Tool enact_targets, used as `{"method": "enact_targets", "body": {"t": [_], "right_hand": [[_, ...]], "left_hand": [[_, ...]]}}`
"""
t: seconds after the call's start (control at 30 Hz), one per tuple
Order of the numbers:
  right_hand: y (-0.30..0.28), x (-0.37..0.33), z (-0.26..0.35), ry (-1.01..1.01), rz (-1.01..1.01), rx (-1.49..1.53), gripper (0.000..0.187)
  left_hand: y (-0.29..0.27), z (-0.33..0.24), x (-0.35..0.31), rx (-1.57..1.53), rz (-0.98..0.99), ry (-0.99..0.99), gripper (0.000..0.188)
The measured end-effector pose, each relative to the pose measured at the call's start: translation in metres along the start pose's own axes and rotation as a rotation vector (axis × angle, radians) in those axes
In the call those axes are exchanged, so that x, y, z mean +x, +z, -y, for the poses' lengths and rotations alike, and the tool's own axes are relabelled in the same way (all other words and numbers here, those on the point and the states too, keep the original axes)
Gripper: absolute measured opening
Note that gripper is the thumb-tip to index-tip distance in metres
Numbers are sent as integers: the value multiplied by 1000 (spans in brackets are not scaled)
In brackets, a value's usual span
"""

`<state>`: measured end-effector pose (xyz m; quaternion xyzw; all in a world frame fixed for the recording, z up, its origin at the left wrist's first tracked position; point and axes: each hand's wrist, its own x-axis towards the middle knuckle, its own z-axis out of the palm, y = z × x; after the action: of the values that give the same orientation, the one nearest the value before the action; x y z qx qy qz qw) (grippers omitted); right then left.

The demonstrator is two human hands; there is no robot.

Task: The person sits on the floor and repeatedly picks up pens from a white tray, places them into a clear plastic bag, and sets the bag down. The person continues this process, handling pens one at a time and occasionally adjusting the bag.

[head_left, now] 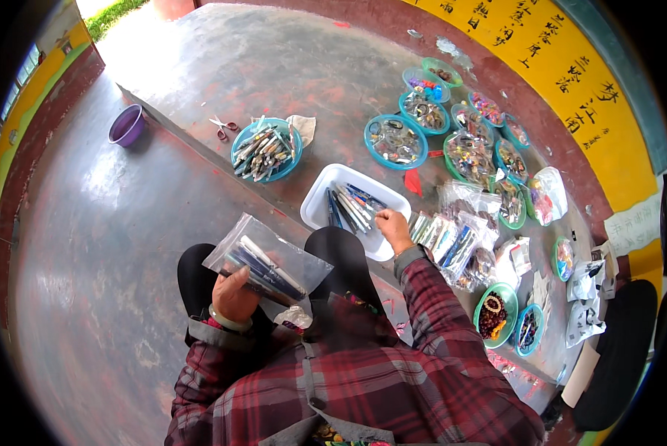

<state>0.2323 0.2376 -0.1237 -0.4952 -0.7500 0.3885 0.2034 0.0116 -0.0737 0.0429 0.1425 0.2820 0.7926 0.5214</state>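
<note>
Near knees [338, 244], tray [379, 244], bag [287, 256] (pens [352, 210] in both)

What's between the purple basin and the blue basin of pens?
The head view shows scissors between them, nearer the blue basin than the purple basin, and a dark floor edge.

Seen from above, a seated person's left forearm [203, 366] angles upward, elbow bent, close to the body. The left hand [234, 299] is closed in a grip, thumb uppermost, a pale bangle [231, 321] circling its wrist. The right forearm [434, 301] reaches farther forward, slanting inward; the right hand [394, 229] points leftward, fingers curled, their tips hard to see.
</note>
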Motion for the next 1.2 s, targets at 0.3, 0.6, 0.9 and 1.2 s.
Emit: {"method": "enact_targets", "body": {"t": [0.3,0.6,0.9,1.2], "right_hand": [[63,21,-59,231,15,-362,24],[73,17,-42,35,-2,-653,16],[61,13,-49,80,-137,-297,20],[-44,-25,29,37,-236,609,12]], "left_hand": [[-3,-1,5,35,-21,-46,47],[-3,2,8,45,-49,-42,43],[-3,7,8,55,-34,-83,44],[1,9,5,164,43,-194,38]]}}
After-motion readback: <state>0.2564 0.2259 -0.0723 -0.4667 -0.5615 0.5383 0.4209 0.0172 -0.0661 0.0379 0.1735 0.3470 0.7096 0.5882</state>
